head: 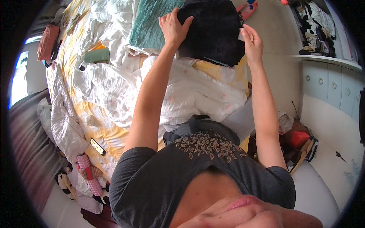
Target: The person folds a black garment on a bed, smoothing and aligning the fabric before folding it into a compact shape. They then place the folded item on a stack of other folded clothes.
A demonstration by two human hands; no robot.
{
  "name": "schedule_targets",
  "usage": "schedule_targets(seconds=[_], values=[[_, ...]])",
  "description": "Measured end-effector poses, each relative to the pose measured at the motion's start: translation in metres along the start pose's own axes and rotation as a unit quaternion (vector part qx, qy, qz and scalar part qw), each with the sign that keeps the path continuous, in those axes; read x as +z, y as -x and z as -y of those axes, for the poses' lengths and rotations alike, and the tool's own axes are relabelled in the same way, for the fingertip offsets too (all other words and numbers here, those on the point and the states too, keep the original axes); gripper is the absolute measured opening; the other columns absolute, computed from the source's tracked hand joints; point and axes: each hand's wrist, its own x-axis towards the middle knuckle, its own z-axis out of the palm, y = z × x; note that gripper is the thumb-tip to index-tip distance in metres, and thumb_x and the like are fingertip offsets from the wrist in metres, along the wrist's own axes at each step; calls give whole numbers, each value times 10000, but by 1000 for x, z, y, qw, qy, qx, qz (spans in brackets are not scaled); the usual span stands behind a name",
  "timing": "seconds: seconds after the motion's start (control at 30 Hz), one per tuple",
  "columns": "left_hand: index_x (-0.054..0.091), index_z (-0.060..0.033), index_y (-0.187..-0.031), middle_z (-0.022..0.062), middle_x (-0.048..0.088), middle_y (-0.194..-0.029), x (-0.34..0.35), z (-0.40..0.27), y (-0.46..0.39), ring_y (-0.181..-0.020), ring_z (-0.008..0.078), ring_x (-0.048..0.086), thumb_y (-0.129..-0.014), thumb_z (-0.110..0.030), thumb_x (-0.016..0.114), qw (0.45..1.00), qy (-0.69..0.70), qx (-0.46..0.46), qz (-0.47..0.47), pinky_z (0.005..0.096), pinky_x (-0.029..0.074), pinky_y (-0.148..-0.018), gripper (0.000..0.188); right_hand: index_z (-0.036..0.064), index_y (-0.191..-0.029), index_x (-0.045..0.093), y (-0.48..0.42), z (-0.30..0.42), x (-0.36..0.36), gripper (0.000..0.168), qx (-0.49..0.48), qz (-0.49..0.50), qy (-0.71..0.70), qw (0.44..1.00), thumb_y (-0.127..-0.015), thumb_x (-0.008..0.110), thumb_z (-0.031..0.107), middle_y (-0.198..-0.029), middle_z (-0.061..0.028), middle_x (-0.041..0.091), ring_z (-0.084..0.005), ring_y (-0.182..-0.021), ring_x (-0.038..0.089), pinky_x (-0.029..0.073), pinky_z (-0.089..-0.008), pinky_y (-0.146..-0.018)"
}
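Note:
A black, plush-looking cloth point(209, 31) lies spread at the edge of the bed. My left hand point(174, 28) is over its left side with the fingers apart, where it meets a folded teal cloth point(149, 25). At the black cloth's right edge, my right hand point(252, 41) pinches the edge by a small pale tag point(240, 37). White printed fabric point(194, 91) lies crumpled across the bed between my arms, nearer my body.
The bed has a yellow checked sheet point(114, 136). A phone point(97, 146), a green pouch point(97, 55) and a white quilt point(65, 122) lie on the left. To the right stand a pale cabinet point(328, 81) and an open compartment of clothes point(316, 31). A pink item point(247, 10) lies beyond the black cloth.

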Motion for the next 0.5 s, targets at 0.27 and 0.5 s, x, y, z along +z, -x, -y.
schedule_targets(seconds=[0.27, 0.5], values=[[703, -127, -906, 49, 602, -813, -23, -136, 39, -741, 272, 618, -748, -127, 732, 955, 197, 193, 106, 375, 508, -641, 161, 18, -1185, 611, 12, 53, 8, 470, 229, 83, -301, 922, -900, 695, 383, -1040, -65, 670, -172, -900, 652, 535, -305, -805], [701, -99, -1027, 74, 620, -883, -26, -166, 95, -753, 257, 650, -831, -144, 716, 931, 257, 158, 206, 354, 546, -659, 202, -15, -1193, 616, 15, 5, -25, 304, 215, 10, -277, 936, -913, 639, 100, -1109, -83, 677, -181, -947, 656, 533, -314, -851]])
